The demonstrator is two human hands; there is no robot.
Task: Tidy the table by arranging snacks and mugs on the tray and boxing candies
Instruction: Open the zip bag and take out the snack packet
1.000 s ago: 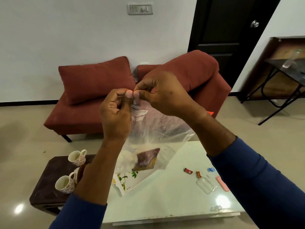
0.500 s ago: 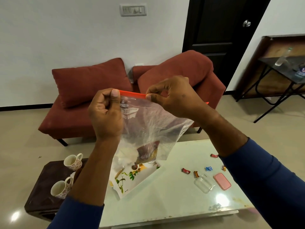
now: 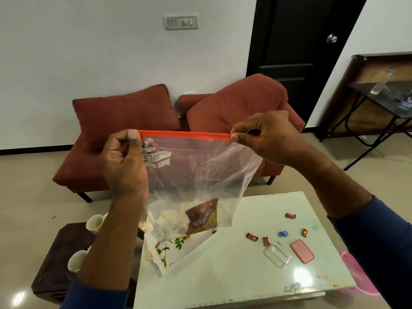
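I hold a clear zip bag (image 3: 200,175) with an orange seal strip up above the table. My left hand (image 3: 124,161) pinches the strip's left end and my right hand (image 3: 267,137) pinches its right end. Snack packets, one purple-brown (image 3: 202,217), lie in the bag's bottom. Under the bag a white floral tray (image 3: 171,253) rests on the white table (image 3: 223,282). Several wrapped candies (image 3: 283,234) lie loose near a clear box (image 3: 277,255) and its pink lid (image 3: 302,250). Two mugs (image 3: 94,223) stand on a dark side table (image 3: 53,264), partly hidden by my left arm.
A red sofa (image 3: 156,130) with cushions stands behind the table, against the wall. A black door is at the back right, and a folding table (image 3: 379,101) with bottles stands at the far right. Something pink (image 3: 354,270) lies beside the table's right edge.
My hands were together at the bag's top; the right hand has slid right along the orange strip, which now shows stretched between both hands. The view also shifted slightly.
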